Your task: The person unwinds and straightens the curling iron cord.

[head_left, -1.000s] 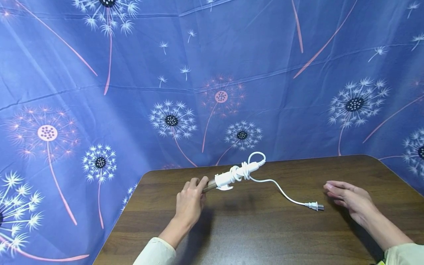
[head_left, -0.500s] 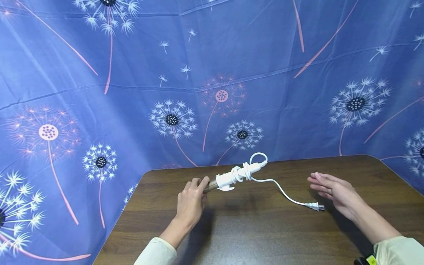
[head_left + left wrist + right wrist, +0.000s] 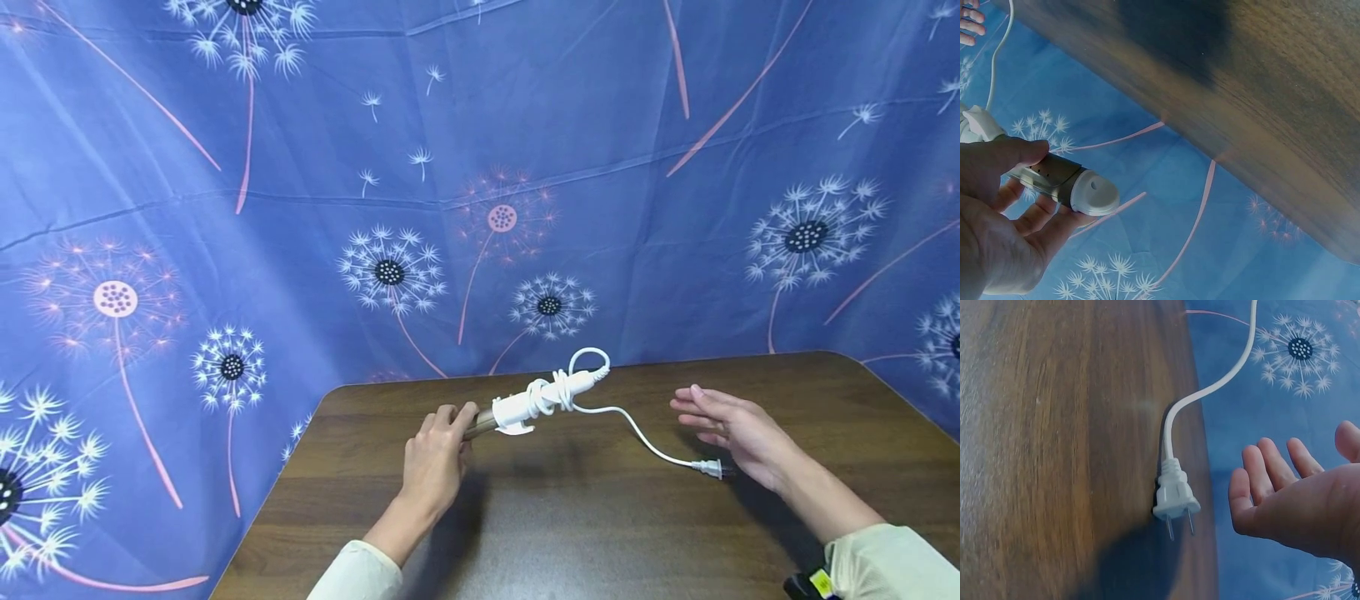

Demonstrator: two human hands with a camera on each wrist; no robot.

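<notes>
My left hand [image 3: 433,462] grips the brown-gold barrel of a white-handled curling iron [image 3: 513,409], holding it tilted over the table. In the left wrist view, thumb and fingers wrap the barrel [image 3: 1047,174], whose rounded white tip [image 3: 1095,194] sticks out past them. White cord [image 3: 550,393] is coiled round the handle, loops at its far end and runs off to the right. A two-prong plug [image 3: 707,468] ends it, low over the wood. Beyond the plug, my right hand [image 3: 738,429] hovers with fingers loosely extended and nothing in it; the right wrist view shows it beside the plug [image 3: 1175,494].
The brown wooden table [image 3: 585,533] has rounded back corners. Behind it hangs a blue cloth [image 3: 637,208] printed with dandelions. A black and yellow item [image 3: 810,585] sits at the right sleeve.
My right hand has moved left, from right of the plug to above and behind it. The left hand and curling iron have shifted only slightly right.
</notes>
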